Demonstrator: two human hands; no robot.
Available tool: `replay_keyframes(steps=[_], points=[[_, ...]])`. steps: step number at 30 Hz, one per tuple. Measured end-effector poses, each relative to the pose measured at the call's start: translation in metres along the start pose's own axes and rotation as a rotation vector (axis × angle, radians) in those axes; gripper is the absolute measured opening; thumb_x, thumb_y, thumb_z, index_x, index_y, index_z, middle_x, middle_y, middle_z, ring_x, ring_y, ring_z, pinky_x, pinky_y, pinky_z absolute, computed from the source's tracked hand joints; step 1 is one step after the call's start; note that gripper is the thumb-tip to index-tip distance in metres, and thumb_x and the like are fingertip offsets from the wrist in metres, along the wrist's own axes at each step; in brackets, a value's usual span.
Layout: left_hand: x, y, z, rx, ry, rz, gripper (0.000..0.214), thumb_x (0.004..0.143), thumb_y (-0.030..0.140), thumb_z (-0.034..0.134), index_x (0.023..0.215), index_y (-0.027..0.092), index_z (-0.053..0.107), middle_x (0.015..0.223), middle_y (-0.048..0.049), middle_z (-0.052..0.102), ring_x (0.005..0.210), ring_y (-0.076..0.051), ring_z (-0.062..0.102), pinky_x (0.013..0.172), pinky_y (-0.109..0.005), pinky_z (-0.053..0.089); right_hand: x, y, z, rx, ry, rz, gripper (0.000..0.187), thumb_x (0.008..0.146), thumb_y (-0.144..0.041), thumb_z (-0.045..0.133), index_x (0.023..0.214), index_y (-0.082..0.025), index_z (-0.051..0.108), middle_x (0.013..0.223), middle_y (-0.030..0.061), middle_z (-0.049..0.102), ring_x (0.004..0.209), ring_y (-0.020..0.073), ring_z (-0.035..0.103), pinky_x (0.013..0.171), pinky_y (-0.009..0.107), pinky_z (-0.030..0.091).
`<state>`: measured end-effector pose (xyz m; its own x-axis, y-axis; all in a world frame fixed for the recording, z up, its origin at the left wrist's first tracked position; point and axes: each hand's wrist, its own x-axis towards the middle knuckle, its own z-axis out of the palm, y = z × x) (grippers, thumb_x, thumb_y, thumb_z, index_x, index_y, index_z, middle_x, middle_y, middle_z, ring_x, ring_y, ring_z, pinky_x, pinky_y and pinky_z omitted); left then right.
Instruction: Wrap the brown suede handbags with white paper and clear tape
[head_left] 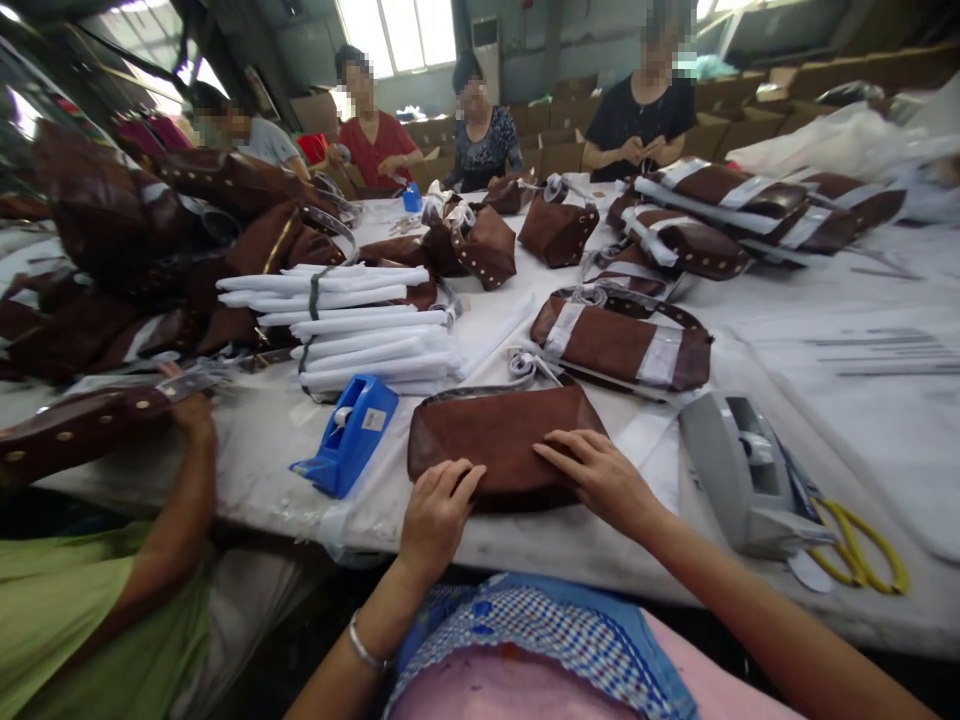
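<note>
A brown handbag (pixel 495 440) lies flat on the table in front of me, its strap along the far edge. My left hand (pixel 439 515) rests at its near left edge, fingers slightly bent and apart. On the bag's right part lies my right hand (pixel 600 475), fingers stretched out over the surface. Neither hand is closed around anything. A blue tape dispenser (pixel 349 435) stands left of the bag. To the right are a grey tape dispenser (pixel 739 470) and yellow-handled scissors (pixel 855 545), partly hidden behind the dispenser.
Bundled white rolls (pixel 375 345) lie beyond the blue dispenser. A taped brown bag (pixel 622 340) sits behind mine, with more taped bags (pixel 735 200) farther right. Brown bags pile up at left, where a co-worker's hand (pixel 191 405) touches one. Several people stand across the table (pixel 810 430).
</note>
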<state>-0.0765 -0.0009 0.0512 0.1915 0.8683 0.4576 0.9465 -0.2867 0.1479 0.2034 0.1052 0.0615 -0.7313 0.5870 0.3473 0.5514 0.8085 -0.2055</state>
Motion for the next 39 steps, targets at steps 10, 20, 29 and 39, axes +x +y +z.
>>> replay_keyframes(steps=[10, 20, 29, 39], points=[[-0.024, -0.008, 0.049, 0.024, 0.135, 0.076, 0.029, 0.093, 0.007, 0.049, 0.101, 0.025, 0.071, 0.093, -0.0008, 0.074, 0.083, -0.017, 0.064, 0.074, -0.031, 0.044, -0.043, 0.012, 0.055, -0.027, 0.256, 0.008, 0.049, 0.099, -0.014, 0.051, 0.138, -0.042, 0.056, 0.092, 0.0018, 0.068, 0.087, 0.0176, 0.059, 0.084, 0.034, 0.048], [-0.004, 0.007, -0.008, -0.126, -0.109, -0.009, 0.025, 0.093, 0.035, 0.058, 0.112, 0.023, 0.069, 0.106, -0.005, 0.072, 0.093, -0.019, 0.067, 0.08, -0.029, 0.055, -0.038, 0.007, 0.05, -0.002, 0.214, 0.052, 0.046, 0.099, -0.013, 0.047, 0.133, -0.039, 0.062, 0.096, 0.0034, 0.067, 0.089, 0.0182, 0.058, 0.084, 0.035, 0.048], [0.038, 0.014, 0.047, -0.009, -0.141, 0.249, 0.063, 0.095, 0.049, 0.055, 0.152, 0.033, 0.035, 0.163, -0.0077, 0.03, 0.15, -0.031, 0.026, 0.12, -0.061, 0.021, -0.015, -0.008, -0.012, 0.113, 0.034, -0.01, 0.034, 0.095, -0.036, 0.056, 0.124, -0.026, 0.069, 0.102, 0.0077, 0.07, 0.088, 0.0203, 0.063, 0.083, 0.037, 0.053], [0.019, 0.014, 0.062, 0.0, -0.065, 0.27, 0.061, 0.093, 0.049, 0.058, 0.149, 0.039, 0.038, 0.16, -0.0032, 0.037, 0.148, -0.027, 0.033, 0.122, -0.056, 0.017, 0.019, 0.008, 0.044, -0.121, 0.131, 0.176, 0.069, 0.096, -0.043, 0.054, 0.157, -0.02, 0.029, 0.162, 0.0125, 0.031, 0.149, 0.0333, 0.026, 0.119, 0.058, 0.025]])
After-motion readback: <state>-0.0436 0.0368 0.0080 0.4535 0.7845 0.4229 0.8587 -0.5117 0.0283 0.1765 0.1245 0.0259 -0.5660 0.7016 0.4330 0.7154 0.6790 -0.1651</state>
